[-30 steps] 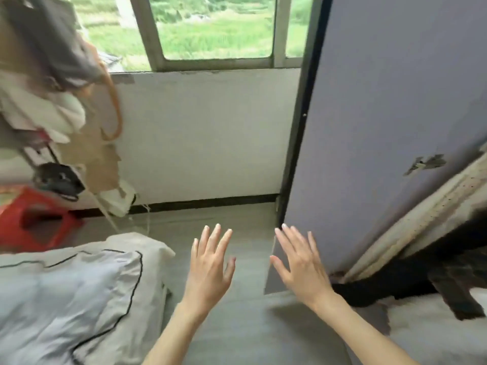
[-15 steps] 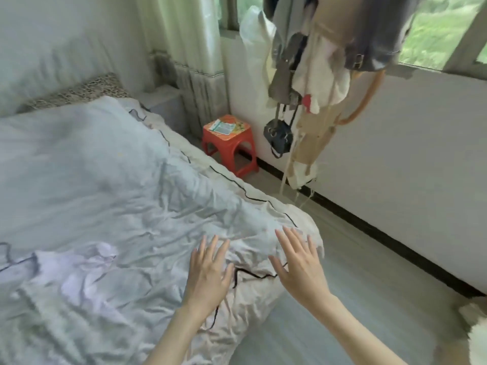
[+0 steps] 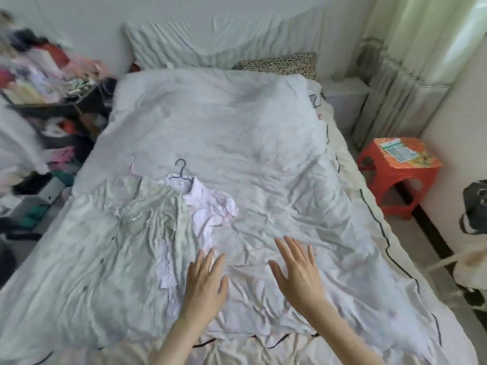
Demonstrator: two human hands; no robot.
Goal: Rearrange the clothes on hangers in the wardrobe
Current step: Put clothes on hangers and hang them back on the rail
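Observation:
Two garments lie flat on the bed [image 3: 263,143]. A pale green garment [image 3: 123,222] on a pink hanger [image 3: 131,164] covers the left part. Partly under it lies a light pink shirt [image 3: 208,212] on a dark blue hanger [image 3: 181,168]. My left hand [image 3: 204,283] hovers with straight, spread fingers just right of the pink shirt's lower edge. My right hand [image 3: 297,272] is also spread flat over the bare duvet, further right. Neither hand holds anything. The wardrobe is out of view.
A cluttered dark rack [image 3: 52,101] with piled clothes and boxes stands left of the bed. A red plastic stool [image 3: 398,169] with papers on it stands at the right, by the curtain [image 3: 411,61]. A black bag [image 3: 474,206] hangs at the right edge.
The view has swung left, from the wardrobe door and window across the stool to the whole bed. Both hands stay open and raised in front; the two hangered garments came into view.

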